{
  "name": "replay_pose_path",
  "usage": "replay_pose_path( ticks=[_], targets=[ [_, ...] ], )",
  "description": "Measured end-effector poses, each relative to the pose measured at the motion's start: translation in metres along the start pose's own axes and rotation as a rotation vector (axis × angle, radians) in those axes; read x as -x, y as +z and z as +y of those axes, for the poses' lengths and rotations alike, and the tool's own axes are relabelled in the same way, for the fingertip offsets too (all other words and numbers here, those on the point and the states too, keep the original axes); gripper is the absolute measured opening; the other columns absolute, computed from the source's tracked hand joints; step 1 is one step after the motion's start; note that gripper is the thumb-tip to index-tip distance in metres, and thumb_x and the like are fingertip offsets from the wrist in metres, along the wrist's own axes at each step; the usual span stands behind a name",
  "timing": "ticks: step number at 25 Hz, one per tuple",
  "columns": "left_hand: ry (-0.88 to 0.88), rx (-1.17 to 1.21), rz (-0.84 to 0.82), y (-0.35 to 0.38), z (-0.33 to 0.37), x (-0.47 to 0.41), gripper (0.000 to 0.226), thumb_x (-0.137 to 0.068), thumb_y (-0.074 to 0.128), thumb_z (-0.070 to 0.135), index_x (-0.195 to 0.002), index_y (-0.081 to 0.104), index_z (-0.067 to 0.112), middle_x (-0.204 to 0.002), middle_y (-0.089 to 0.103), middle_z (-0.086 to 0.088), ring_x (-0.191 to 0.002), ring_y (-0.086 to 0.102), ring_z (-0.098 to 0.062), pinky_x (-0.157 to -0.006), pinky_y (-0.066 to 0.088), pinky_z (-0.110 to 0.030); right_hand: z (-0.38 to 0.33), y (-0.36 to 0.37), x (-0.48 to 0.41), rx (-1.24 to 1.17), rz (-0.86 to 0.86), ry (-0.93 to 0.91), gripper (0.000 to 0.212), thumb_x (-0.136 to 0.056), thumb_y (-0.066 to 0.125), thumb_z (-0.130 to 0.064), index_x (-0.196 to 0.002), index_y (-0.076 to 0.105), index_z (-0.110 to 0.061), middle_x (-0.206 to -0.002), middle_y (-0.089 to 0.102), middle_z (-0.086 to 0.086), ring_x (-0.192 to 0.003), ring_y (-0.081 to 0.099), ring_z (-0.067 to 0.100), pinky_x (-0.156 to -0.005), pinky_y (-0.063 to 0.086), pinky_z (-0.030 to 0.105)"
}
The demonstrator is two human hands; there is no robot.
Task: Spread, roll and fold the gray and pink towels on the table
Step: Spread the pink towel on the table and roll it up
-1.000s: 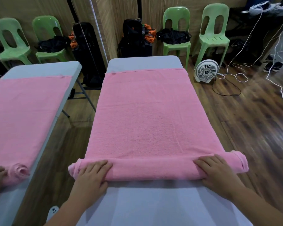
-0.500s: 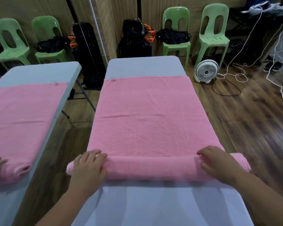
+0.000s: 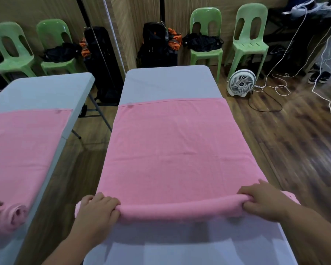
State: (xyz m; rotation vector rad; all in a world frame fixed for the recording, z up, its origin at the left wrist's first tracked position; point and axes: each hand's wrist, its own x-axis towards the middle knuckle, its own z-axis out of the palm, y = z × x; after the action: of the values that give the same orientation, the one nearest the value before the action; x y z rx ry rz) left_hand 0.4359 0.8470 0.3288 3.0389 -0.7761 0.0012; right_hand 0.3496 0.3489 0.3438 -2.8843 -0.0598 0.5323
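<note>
A pink towel (image 3: 172,150) lies flat along the grey table (image 3: 168,83), its near end wound into a thick roll (image 3: 180,209) across the table's width. My left hand (image 3: 96,213) grips the roll near its left end, fingers curled over the top. My right hand (image 3: 264,203) grips it near the right end in the same way. The towel's far edge lies well short of the table's far end. No gray towel is in view.
A mirror on the left reflects the table and towel (image 3: 23,150). Green plastic chairs (image 3: 206,44) and black bags (image 3: 157,48) line the back wall. A white floor fan (image 3: 241,83) and white cables (image 3: 275,87) lie on the wood floor to the right.
Both hands have rolled the towel further away from me, so the roll is thicker. The flat part is shorter and its far edge has drawn back toward me.
</note>
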Motion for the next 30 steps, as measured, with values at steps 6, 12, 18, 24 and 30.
replay_pose_path(
  ticks=[6, 12, 18, 24, 30],
  targets=[
    [-0.025, 0.070, 0.063, 0.002, 0.002, -0.029, 0.033, -0.090, 0.046, 0.043, -0.111, 0.066, 0.027, -0.114, 0.064, 0.006, -0.107, 0.057, -0.021, -0.102, 0.040, -0.053, -0.011, 0.002, -0.011, 0.049, 0.326, -0.122, 0.043, -0.072, 0.056, -0.046, -0.106, 0.070, -0.024, -0.103, 0.069, -0.006, -0.095, 0.063, 0.017, -0.088, 0.052, 0.036],
    [0.027, 0.044, -0.093, 0.023, 0.007, -0.020, 0.054, -0.069, 0.054, 0.041, -0.120, 0.066, 0.028, -0.118, 0.067, 0.009, -0.108, 0.060, -0.018, -0.107, 0.033, -0.050, -0.014, 0.053, -0.005, 0.117, 0.365, -0.028, 0.051, -0.059, 0.059, -0.032, -0.108, 0.069, -0.028, -0.100, 0.071, -0.006, -0.092, 0.066, 0.022, -0.103, 0.032, 0.043],
    [0.099, 0.088, -0.209, -0.008, 0.006, -0.030, 0.029, -0.074, 0.044, 0.047, -0.091, 0.063, 0.034, -0.083, 0.065, 0.015, -0.084, 0.057, -0.013, -0.099, 0.040, -0.044, -0.013, -0.003, -0.006, -0.015, 0.000, -0.002, 0.027, -0.069, 0.043, -0.047, -0.081, 0.062, -0.032, -0.080, 0.069, -0.011, -0.076, 0.056, 0.012, -0.081, 0.041, 0.031],
    [-0.013, 0.109, -0.023, -0.007, 0.004, -0.059, 0.039, -0.084, 0.048, 0.046, -0.116, 0.063, 0.029, -0.117, 0.064, 0.007, -0.111, 0.057, -0.019, -0.104, 0.041, -0.052, -0.015, -0.007, -0.028, -0.004, 0.374, -0.047, 0.039, -0.075, 0.052, -0.043, -0.104, 0.071, -0.024, -0.101, 0.071, -0.004, -0.092, 0.062, 0.020, -0.085, 0.051, 0.038],
    [-0.008, 0.035, -0.050, 0.019, 0.011, -0.041, 0.043, -0.079, 0.044, 0.037, -0.116, 0.065, 0.028, -0.116, 0.066, 0.006, -0.105, 0.060, -0.021, -0.097, 0.039, -0.043, -0.013, 0.041, -0.021, 0.162, 0.308, 0.021, 0.058, -0.050, 0.082, -0.027, -0.107, 0.069, -0.030, -0.104, 0.071, -0.008, -0.097, 0.066, 0.022, -0.105, 0.031, 0.045]
  ],
)
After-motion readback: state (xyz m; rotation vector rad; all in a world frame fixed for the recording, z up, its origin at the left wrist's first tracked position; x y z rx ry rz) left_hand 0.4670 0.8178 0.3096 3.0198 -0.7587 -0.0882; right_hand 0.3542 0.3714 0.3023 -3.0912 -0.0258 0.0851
